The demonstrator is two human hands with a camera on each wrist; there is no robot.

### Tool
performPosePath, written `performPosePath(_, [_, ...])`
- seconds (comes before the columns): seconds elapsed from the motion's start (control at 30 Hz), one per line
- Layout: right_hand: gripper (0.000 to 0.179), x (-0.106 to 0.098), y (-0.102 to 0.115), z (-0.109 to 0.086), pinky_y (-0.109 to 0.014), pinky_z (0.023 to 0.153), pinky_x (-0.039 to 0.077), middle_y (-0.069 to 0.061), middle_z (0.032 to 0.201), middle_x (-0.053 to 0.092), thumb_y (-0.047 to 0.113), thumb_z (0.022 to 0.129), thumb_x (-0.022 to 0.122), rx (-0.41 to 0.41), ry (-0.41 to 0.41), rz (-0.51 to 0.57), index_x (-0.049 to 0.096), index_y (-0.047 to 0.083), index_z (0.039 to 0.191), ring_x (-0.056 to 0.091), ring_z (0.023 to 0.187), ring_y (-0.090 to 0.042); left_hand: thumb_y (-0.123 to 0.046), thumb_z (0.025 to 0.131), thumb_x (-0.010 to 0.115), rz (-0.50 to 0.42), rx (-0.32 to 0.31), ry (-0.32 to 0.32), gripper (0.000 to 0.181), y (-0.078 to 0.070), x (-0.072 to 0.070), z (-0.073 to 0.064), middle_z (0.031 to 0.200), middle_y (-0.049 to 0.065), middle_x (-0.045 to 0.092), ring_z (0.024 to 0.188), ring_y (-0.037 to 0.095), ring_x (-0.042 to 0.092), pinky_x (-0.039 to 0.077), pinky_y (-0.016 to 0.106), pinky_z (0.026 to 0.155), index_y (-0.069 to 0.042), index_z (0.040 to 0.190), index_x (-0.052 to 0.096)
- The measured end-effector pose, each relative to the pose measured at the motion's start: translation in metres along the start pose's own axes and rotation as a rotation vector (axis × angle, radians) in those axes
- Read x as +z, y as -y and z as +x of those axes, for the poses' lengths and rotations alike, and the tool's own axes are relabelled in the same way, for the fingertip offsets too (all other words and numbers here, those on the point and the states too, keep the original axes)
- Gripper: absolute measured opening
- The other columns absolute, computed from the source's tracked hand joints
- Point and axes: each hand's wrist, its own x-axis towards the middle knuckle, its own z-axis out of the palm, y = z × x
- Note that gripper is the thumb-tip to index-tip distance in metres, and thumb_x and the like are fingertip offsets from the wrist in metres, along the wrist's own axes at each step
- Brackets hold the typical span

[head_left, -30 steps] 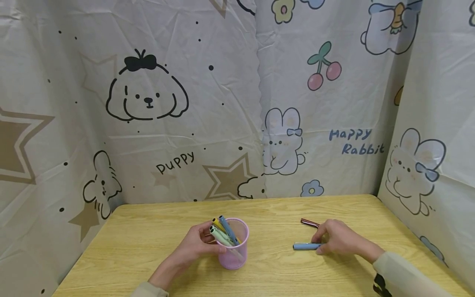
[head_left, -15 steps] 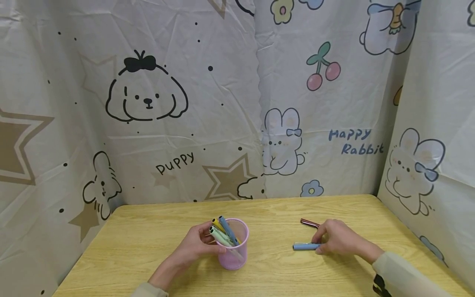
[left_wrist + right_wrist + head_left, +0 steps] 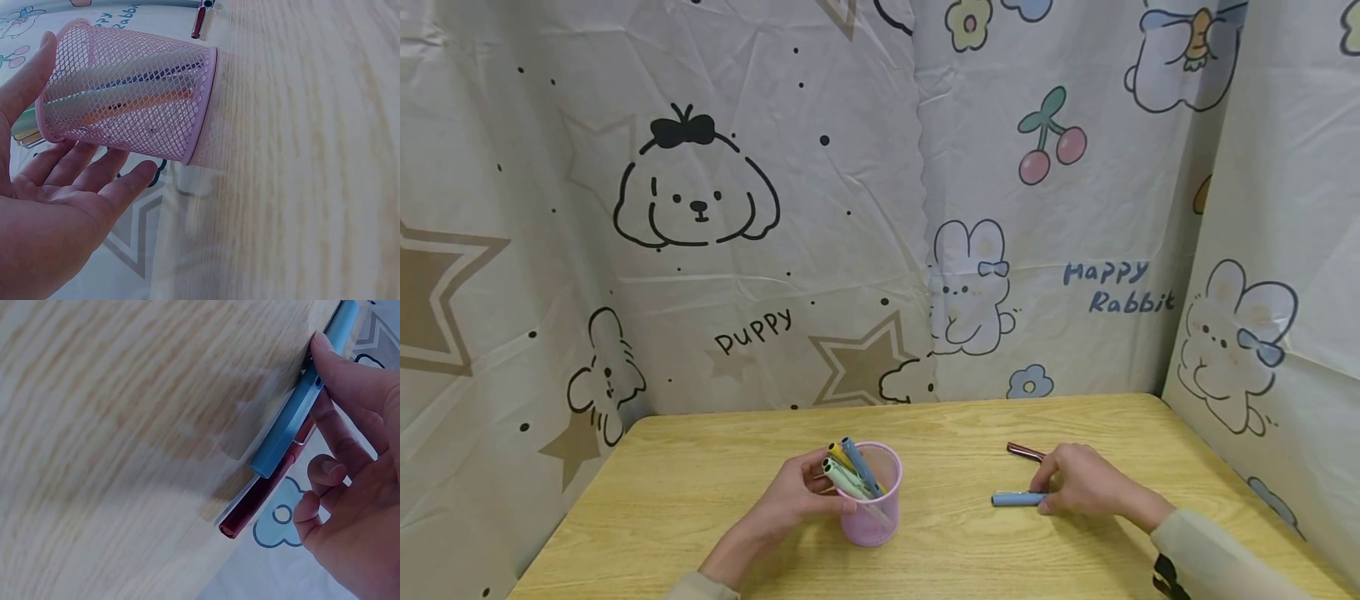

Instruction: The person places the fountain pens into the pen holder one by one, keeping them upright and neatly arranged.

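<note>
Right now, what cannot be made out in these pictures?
Blue pen, head view: right end hidden by right hand.
Dark red pen, head view: right end behind same hand.
Pens in the cup, left wrist view: lower ends obscured by mesh.
Left sleeve, head view: cut off by bottom edge.

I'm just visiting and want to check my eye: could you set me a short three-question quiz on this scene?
1. What colour is the pen that the fingers of the right hand pinch?
2. True or false: the dark red pen is inside the pink cup.
3. Which hand holds the cup: (a) left, (b) right, (c) both?
Key: 1. Blue. 2. False; it lies on the table. 3. (a), the left hand.
</note>
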Motion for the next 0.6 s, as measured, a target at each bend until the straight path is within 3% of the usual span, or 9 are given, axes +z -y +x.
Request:
performPosePath(0.2, [0.02, 0.001, -0.002, -0.001, -0.037, 0.079, 0.052, 0.018, 0.088, 0.071, 0.019, 0.074, 0.097, -0.007, 0.004, 0.029, 0.083, 0.023, 0.087, 0.06, 0.088, -0.009, -0.005, 0.083, 0.091, -0.001, -0.012, -0.007, 0.073, 0.001, 0.001, 0.0, 0.124, 0.017, 0.071, 0.113, 0.026, 0.07, 0.058, 0.031, 0.094, 0.011, 0.144, 0.053])
performPosePath(0.6, [0.016, 0.002, -0.011, -0.002, -0.03, 0.079, 0.052, 0.013, 0.092, 0.074, 0.016, 0.077, 0.094, -0.058, 0.02, 0.196, 0.084, 0.018, 0.09, 0.062, 0.089, -0.011, -0.004, 0.084, 0.089, -0.011, 0.0, -0.001, 0.072, -0.003, 0.001, -0.001, 0.123, 0.017, 0.071, 0.111, 0.025, 0.07, 0.059, 0.031, 0.093, 0.012, 0.144, 0.053])
